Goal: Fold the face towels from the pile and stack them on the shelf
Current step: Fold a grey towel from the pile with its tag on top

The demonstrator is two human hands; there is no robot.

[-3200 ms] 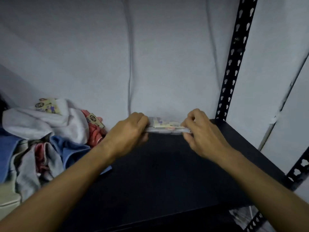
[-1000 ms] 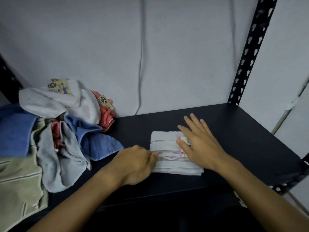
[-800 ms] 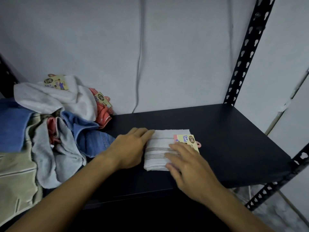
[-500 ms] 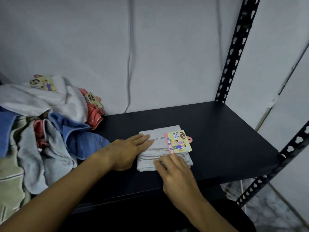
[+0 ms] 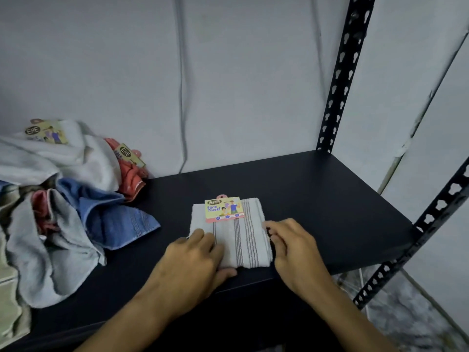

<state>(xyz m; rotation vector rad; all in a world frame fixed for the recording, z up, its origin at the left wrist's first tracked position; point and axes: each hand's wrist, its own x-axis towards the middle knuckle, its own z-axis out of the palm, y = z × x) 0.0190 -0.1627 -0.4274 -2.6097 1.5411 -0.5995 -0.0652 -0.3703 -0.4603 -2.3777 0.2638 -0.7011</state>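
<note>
A folded white face towel [image 5: 241,240] with thin brown stripes lies on the black shelf [image 5: 330,204], its yellow "Face Towel" tag [image 5: 224,209] at the far end. My left hand [image 5: 195,260] covers the towel's near left corner, fingers on top and thumb along the front edge, pinching it. My right hand [image 5: 294,250] sits at the towel's right edge, its bent fingertips pressing against the side. The pile of unfolded towels [image 5: 58,199] in white, blue, red and grey lies at the left end of the shelf.
A perforated black upright [image 5: 340,80] stands at the shelf's far right corner, and a slanted black brace [image 5: 416,235] runs along its right side. A grey wall with a thin cable [image 5: 181,97] is behind. Bare shelf surface lies right of the towel.
The folded towel came down flat onto the shelf and was turned a quarter, so the tag now sits at the far end. My hands shifted to its near left corner and right edge.
</note>
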